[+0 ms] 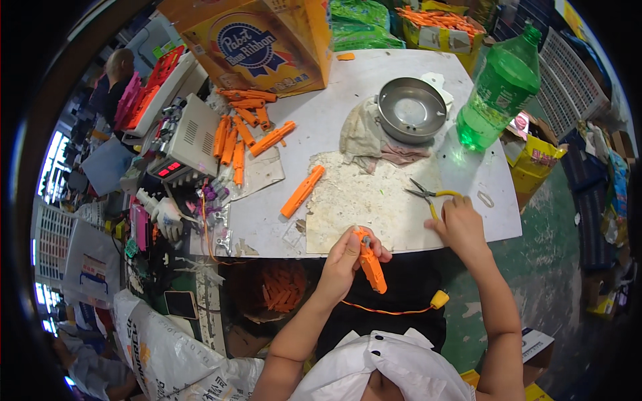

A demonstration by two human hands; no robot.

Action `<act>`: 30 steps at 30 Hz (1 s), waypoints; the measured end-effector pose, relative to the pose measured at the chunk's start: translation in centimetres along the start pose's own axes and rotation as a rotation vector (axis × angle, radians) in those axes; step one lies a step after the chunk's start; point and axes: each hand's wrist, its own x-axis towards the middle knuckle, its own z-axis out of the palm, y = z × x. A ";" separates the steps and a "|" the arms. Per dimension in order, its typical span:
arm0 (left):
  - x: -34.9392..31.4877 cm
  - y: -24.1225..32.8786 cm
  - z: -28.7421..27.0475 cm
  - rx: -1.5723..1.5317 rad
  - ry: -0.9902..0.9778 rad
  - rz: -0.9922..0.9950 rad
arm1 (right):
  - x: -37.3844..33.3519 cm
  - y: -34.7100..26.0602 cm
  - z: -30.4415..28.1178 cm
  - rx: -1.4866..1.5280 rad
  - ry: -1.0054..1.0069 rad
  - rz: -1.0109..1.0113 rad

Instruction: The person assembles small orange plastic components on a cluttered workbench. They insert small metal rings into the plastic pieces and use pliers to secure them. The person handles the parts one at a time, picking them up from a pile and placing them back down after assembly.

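Observation:
My left hand (341, 264) is closed around an orange plastic toy-like piece (372, 269) with a small grey part near its top, held just off the table's front edge. At the right, my right hand (463, 230) has its thumb at one yellow handle and its fingers at the other handle of a pair of pliers (425, 193). The dark jaws of the pliers are spread and point to the far left over the worn board (361, 214). Another orange piece (302, 192) lies on the board's left edge.
A metal bowl (410, 110) sits on a rag (361, 137). Right of it stands a green bottle (498, 87). More orange pieces (237, 144) are heaped before a cardboard box (254, 47). A device with a red display (187, 137) stands left. A yellow connector (439, 299) on wires hangs below.

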 end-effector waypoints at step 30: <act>-1.0 -0.6 -1.3 0.659 0.226 0.331 | -6.5 -10.4 -2.4 1.086 -0.202 0.016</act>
